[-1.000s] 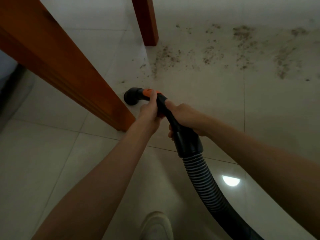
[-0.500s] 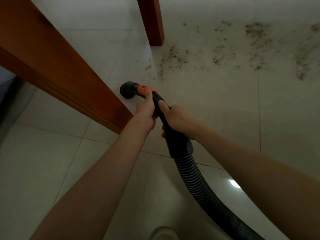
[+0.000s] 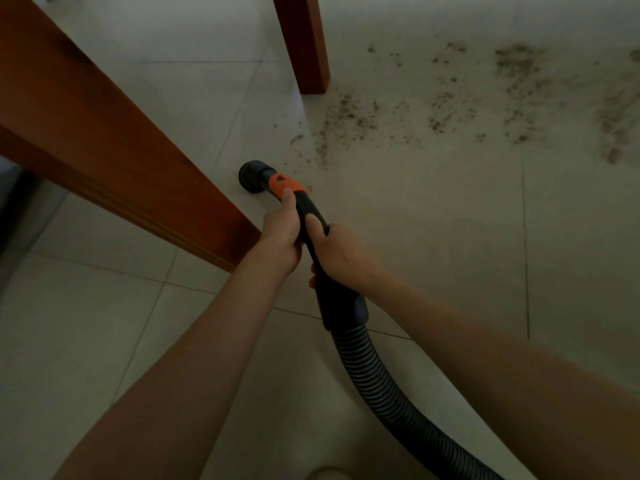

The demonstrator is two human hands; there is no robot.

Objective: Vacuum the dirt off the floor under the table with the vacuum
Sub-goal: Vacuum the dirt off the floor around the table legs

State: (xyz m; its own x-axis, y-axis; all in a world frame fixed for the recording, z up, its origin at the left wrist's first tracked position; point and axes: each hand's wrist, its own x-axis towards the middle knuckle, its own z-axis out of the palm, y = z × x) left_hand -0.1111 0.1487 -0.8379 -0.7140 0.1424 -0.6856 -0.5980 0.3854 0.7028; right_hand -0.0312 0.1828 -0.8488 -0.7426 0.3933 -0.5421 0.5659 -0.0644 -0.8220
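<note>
I hold a black vacuum handle (image 3: 313, 216) with an orange patch and a ribbed hose (image 3: 374, 375) trailing to the lower right. My left hand (image 3: 282, 230) grips the handle just behind the orange patch. My right hand (image 3: 337, 252) grips it a little further back. The round black nozzle (image 3: 252, 174) points at the pale tiled floor, just left of the dirt. Dark dirt (image 3: 346, 116) lies scattered in patches from the far table leg across to the right edge.
A thick wooden table leg (image 3: 114, 161) slants across the left, close to my left hand. A second wooden leg (image 3: 303, 43) stands at the top centre, beside the dirt. The tip of my shoe (image 3: 327, 474) shows at the bottom edge.
The view has shifted so the dirt and the far leg sit further right. The nozzle and both hands have pushed slightly forward along the floor. My grip is unchanged.
</note>
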